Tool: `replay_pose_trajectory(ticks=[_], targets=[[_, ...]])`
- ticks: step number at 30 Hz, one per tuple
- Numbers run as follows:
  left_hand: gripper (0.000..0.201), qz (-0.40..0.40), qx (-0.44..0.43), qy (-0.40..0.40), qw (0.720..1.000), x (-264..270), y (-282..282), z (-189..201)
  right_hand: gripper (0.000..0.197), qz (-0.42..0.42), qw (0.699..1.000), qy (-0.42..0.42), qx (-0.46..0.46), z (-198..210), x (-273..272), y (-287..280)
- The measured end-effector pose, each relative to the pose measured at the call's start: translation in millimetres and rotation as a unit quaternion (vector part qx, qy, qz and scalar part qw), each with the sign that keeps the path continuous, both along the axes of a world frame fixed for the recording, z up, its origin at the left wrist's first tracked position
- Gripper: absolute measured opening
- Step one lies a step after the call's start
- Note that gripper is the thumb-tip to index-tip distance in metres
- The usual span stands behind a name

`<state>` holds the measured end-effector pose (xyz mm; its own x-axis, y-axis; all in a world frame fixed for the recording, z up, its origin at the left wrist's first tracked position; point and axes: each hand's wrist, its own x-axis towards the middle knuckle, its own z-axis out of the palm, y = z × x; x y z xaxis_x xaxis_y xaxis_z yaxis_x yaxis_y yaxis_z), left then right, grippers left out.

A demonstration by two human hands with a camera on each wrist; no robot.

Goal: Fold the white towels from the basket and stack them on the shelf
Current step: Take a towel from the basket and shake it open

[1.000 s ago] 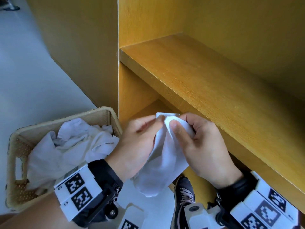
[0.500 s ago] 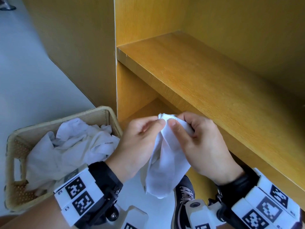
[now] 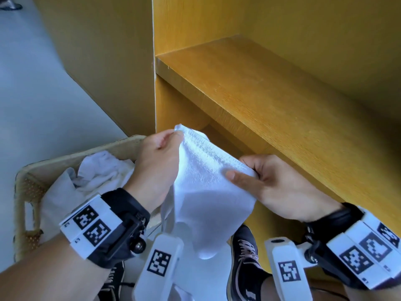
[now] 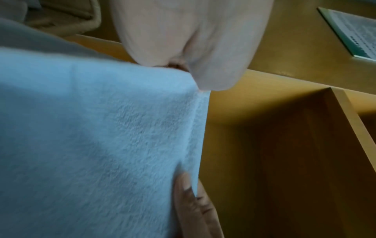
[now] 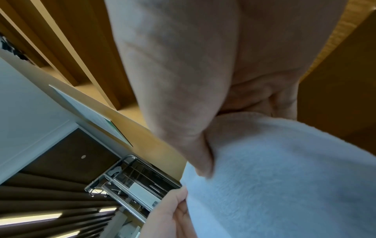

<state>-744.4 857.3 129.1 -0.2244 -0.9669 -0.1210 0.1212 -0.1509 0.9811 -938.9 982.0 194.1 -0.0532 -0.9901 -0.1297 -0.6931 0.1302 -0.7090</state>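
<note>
A white towel (image 3: 201,192) hangs in the air in front of the wooden shelf (image 3: 271,101), its top edge stretched between my two hands. My left hand (image 3: 160,157) pinches the upper left corner. My right hand (image 3: 267,181) pinches the right corner, thumb on the front of the cloth. The left wrist view shows the towel (image 4: 97,145) close up under my thumb. In the right wrist view the towel (image 5: 284,177) runs from my right fingers to the left hand (image 5: 171,214). The wicker basket (image 3: 23,192) at the lower left holds more crumpled white towels (image 3: 97,172).
The shelf board is bare wood, with a lower compartment (image 3: 195,118) beneath it. A cabinet side panel (image 3: 97,51) rises behind the basket. Grey floor (image 3: 39,94) lies to the left. My dark shoe (image 3: 245,257) stands below the towel.
My hands were together at the towel's top. They have moved apart, the left up and left, the right to the right, spreading the top edge wide.
</note>
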Motion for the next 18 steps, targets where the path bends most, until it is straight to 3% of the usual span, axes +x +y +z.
replay_pose_trajectory(ticks=[5,11,15,18], targets=[[0.031,0.048,0.021,0.001,0.999,12.1,-11.5,-5.4,0.056,0.021,0.996,0.083,0.021,-5.7,-11.7,6.9],[0.045,0.084,0.023,-0.02,0.996,33.4,-30.8,-13.5,0.055,0.02,0.99,0.128,0.049,-8.4,-26.5,17.8],[0.036,0.129,0.035,-0.048,0.99,48.5,-40.9,-24.0,0.05,0.014,0.987,0.15,0.059,-7.6,-31.6,18.9],[0.044,0.131,0.02,-0.078,0.988,55.4,-41.7,-32.4,0.045,0.006,0.984,0.164,0.074,-8.7,-31.2,18.1]])
